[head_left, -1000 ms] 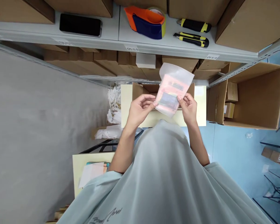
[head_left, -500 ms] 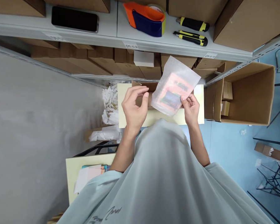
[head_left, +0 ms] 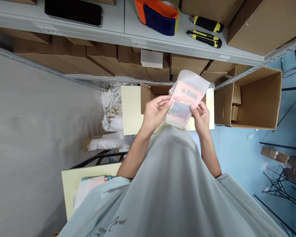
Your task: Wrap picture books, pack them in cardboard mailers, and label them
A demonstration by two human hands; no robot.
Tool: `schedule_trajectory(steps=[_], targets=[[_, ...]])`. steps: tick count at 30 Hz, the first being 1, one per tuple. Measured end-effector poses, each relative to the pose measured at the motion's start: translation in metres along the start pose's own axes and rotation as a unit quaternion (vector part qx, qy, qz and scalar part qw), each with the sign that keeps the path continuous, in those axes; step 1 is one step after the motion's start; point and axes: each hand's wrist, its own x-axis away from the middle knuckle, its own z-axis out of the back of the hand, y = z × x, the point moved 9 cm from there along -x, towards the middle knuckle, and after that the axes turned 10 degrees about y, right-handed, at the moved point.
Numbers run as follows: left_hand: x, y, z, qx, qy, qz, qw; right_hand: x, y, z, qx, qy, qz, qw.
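Between my hands is a frosted, see-through pouch (head_left: 186, 98) with a flat pink item showing inside it, marked with dark printed patches. My left hand (head_left: 156, 112) pinches the pouch's left edge, thumb on top. On the opposite edge, my right hand (head_left: 201, 118) grips it between thumb and fingers. The pouch tilts to the right, its upper end folded over a little. Beneath it an open cardboard box (head_left: 146, 95) stands on a pale yellow tabletop (head_left: 132, 112); the pouch and my hands hide much of the box.
On the grey shelf above lie a phone (head_left: 73, 12), a tape dispenser (head_left: 159, 18) and two utility knives (head_left: 207, 31). A large open carton (head_left: 259, 98) stands at right. White crumpled packing (head_left: 112, 105) is at left. Papers (head_left: 88, 187) lie on a lower-left table.
My left hand has moved right and taken hold of the pouch's left edge; before, it was apart from it. The pouch has become more upright and its top has folded over.
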Motion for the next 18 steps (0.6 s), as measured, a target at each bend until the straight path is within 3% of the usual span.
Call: schedule_trajectory(steps=[3,7,10,14,16,18], targets=[[0.004,-0.007,-0.002,0.015,-0.027,0.032,0.999,0.001,0.005,-0.008,-0.019,-0.02,-0.019,0.999],[0.012,-0.009,-0.004,0.001,-0.033,0.022,0.999,0.004,0.015,-0.017,-0.054,-0.015,-0.066,0.996],[0.014,0.0,0.0,-0.05,-0.021,-0.034,0.998,0.006,0.022,-0.018,-0.082,0.004,-0.088,0.993],[0.004,0.018,0.021,-0.119,0.035,-0.126,0.984,0.008,0.029,-0.017,-0.096,0.007,-0.097,0.991],[-0.006,0.013,0.027,-0.106,0.02,-0.101,0.989,0.009,0.03,-0.016,-0.097,0.003,-0.098,0.99],[-0.012,0.0,0.021,-0.068,-0.041,-0.038,0.996,0.011,0.031,-0.015,-0.1,0.002,-0.102,0.99]])
